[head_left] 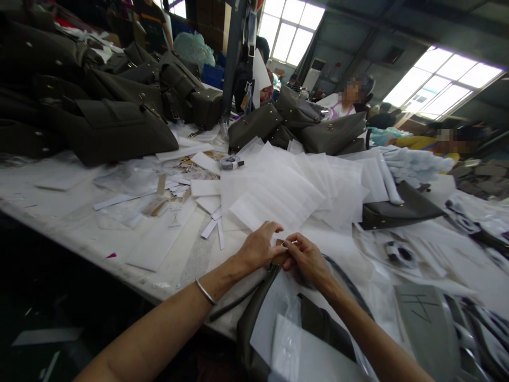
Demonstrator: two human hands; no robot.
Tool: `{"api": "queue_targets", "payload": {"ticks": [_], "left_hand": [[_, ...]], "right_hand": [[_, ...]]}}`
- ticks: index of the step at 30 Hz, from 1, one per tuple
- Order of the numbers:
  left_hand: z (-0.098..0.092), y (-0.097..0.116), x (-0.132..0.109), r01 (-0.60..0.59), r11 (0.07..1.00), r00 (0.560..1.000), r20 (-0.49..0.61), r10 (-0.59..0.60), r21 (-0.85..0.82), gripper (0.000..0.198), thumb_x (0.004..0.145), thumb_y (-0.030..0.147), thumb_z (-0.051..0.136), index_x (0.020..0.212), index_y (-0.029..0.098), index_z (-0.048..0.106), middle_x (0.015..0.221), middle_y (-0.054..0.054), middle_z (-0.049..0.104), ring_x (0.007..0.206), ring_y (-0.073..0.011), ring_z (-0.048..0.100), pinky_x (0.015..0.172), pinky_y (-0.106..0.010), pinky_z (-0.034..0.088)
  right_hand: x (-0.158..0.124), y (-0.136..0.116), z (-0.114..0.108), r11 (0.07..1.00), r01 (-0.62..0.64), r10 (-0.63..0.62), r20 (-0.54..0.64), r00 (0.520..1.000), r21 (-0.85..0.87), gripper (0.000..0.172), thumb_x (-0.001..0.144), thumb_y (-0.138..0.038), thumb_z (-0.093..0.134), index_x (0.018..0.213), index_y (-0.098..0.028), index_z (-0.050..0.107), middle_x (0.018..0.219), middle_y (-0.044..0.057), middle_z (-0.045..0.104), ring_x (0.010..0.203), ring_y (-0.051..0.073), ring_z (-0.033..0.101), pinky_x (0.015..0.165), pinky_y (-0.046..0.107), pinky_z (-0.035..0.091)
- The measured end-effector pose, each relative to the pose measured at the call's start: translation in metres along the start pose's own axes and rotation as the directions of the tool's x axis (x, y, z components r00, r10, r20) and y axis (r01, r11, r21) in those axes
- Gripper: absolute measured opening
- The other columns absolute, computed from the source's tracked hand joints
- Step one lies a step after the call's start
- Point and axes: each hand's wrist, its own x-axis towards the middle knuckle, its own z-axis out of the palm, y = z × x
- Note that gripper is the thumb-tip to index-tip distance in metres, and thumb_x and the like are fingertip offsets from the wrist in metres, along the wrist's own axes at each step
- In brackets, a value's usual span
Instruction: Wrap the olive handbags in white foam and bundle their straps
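Observation:
A small brown tag point(280, 258) sits between my two hands at the near edge of the table, by the top end of a dark olive handbag point(254, 318). My left hand point(256, 248), with a silver bangle on its wrist, is closed with its thumb against the tag. Thumb and fingers of my right hand point(308, 260) pinch the tag from the other side. White sheet and clear plastic point(294, 345) lie over the handbag's front. Whether a string runs through the tag is too small to tell.
White foam sheets point(278, 180) are fanned out beyond my hands. Finished dark bags point(119, 124) pile up at the left, others point(334, 132) at the back. Paper strips, tags and a coiled cord point(230, 163) lie left of centre. A metal post point(234, 63) rises behind; several people work farther back.

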Motion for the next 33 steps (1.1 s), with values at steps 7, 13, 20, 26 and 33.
{"api": "queue_targets", "payload": {"ticks": [7,13,20,26,33], "left_hand": [[-0.003,-0.003,0.006,0.314,0.907,0.932,0.275,-0.237,-0.281,0.040,0.081,0.054,0.057,0.084,0.015,0.061,0.052,0.001,0.056,0.043,-0.0141,0.053,0.044,-0.024,0.044],[-0.006,-0.006,0.008,0.319,0.878,0.943,0.211,-0.257,-0.357,0.026,0.072,0.039,0.065,0.072,0.014,0.061,0.051,0.002,0.056,0.045,-0.0091,0.050,0.043,-0.017,0.038],[-0.009,-0.012,0.015,0.233,0.826,0.957,-0.030,-0.288,-0.513,0.027,0.074,0.042,0.062,0.072,0.016,0.054,0.055,0.002,0.055,0.047,-0.0081,0.050,0.042,-0.015,0.037],[-0.012,-0.012,0.020,0.120,0.794,0.927,-0.219,-0.305,-0.596,0.033,0.080,0.050,0.060,0.083,0.019,0.051,0.059,0.003,0.057,0.054,-0.0121,0.058,0.053,-0.021,0.048],[-0.041,0.007,0.013,0.117,0.729,0.990,0.020,-0.140,-0.675,0.040,0.073,0.049,0.073,0.078,0.017,0.050,0.075,-0.002,0.063,0.071,-0.0160,0.062,0.072,-0.030,0.053]], "right_hand": [[-0.006,-0.001,0.006,0.995,0.079,-0.084,-0.085,0.993,-0.060,0.034,0.084,-0.055,0.060,0.088,-0.021,0.056,0.054,-0.002,0.063,0.047,0.018,0.063,0.047,0.026,0.050],[-0.006,-0.003,0.000,0.968,0.106,-0.159,-0.229,0.960,-0.227,0.026,0.083,-0.047,0.061,0.080,-0.021,0.063,0.067,0.000,0.065,0.055,0.016,0.063,0.053,0.026,0.049],[-0.016,0.010,-0.024,0.860,0.227,-0.253,0.003,0.967,-0.458,0.026,0.083,-0.041,0.060,0.098,-0.021,0.069,0.085,0.003,0.071,0.059,0.015,0.059,0.059,0.027,0.048],[-0.016,0.002,-0.021,0.802,0.253,-0.203,0.151,0.967,-0.541,0.043,0.087,-0.046,0.058,0.123,-0.023,0.062,0.093,0.003,0.070,0.065,0.015,0.060,0.063,0.029,0.047],[-0.015,-0.007,-0.015,0.718,0.279,-0.190,0.206,0.960,-0.638,0.040,0.090,-0.044,0.057,0.128,-0.031,0.062,0.111,0.002,0.071,0.091,0.021,0.065,0.083,0.033,0.049]]}}
